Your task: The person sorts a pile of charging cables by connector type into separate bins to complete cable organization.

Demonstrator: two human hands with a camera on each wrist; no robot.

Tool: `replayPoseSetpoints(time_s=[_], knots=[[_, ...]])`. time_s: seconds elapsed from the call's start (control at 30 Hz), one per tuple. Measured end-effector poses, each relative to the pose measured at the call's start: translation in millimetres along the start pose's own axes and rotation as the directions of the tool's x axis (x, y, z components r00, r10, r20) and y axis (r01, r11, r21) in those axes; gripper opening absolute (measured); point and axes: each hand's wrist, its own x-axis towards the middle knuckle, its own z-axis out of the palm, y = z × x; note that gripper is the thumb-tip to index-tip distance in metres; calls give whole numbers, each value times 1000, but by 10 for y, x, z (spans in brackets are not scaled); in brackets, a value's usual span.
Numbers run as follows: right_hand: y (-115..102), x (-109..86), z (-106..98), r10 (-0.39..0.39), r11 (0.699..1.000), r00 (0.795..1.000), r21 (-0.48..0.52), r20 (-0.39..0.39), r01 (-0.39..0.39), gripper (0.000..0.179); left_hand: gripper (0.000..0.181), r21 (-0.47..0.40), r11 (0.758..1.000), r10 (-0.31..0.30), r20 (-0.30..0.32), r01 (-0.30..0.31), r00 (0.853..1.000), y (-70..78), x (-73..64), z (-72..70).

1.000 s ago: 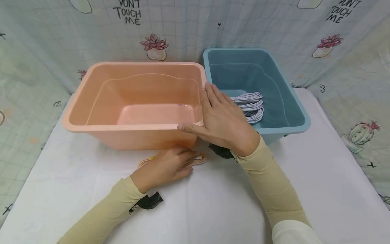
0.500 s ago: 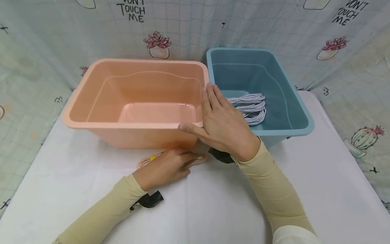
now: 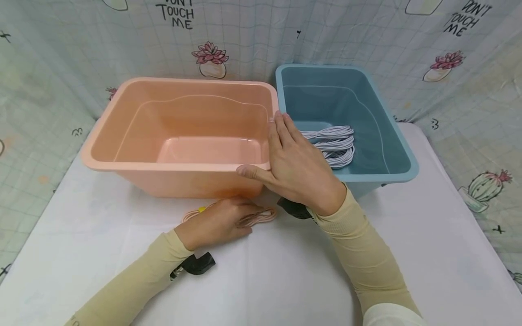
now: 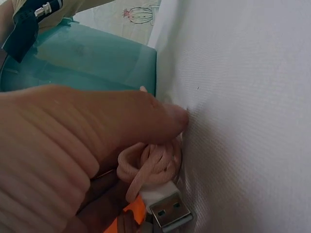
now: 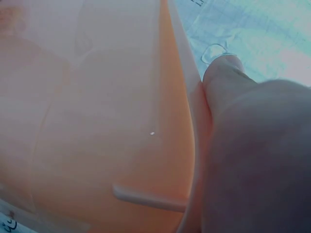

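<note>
A coiled pink USB cable (image 3: 263, 216) lies on the white table, close in front of the peach tub (image 3: 183, 181). My left hand (image 3: 218, 222) grips the coil from above, covering its middle; a yellow tie (image 3: 202, 209) shows at its left end. In the left wrist view the thumb crosses over the coil (image 4: 153, 167), and a metal USB plug (image 4: 170, 212) sticks out below. My right hand (image 3: 302, 167) rests with straight fingers along the tub's right rim, thumb at its front corner. The right wrist view shows that hand (image 5: 257, 145) against the tub's edge.
A blue tub (image 3: 373, 178) stands directly right of the peach one and holds several looped white cables (image 3: 336, 147), partly hidden by the right hand. Behind both tubs hangs a patterned cloth (image 3: 244, 40).
The left hand has drawn slightly left and its thumb has pulled in, so more of the cable's right loop shows. The right hand stays on the rim. The head view has tilted a little.
</note>
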Motion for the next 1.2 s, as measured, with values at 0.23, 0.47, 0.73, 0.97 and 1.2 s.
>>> replayPoseSetpoints(time_s=[0.23,0.47,0.73,0.97,1.2], knots=[[2,-4,8,2,1000,1000,8,-2,-2,110,48,-87,996,-26,60,31,998,-29,-8,-7],[2,-9,1,-10,1000,1000,6,-12,10,110,53,-94,996,16,127,-4,992,-6,-18,-23],[-10,-5,-3,-12,1000,1000,4,-24,12,111,55,-158,987,-1,177,29,984,-8,-47,18],[-9,0,5,-19,1000,999,11,-41,19,111,48,-260,963,-49,106,76,993,-54,-60,171],[-4,-11,-2,-11,1000,1000,8,-24,12,111,44,-312,947,-60,59,75,996,-60,-54,261]])
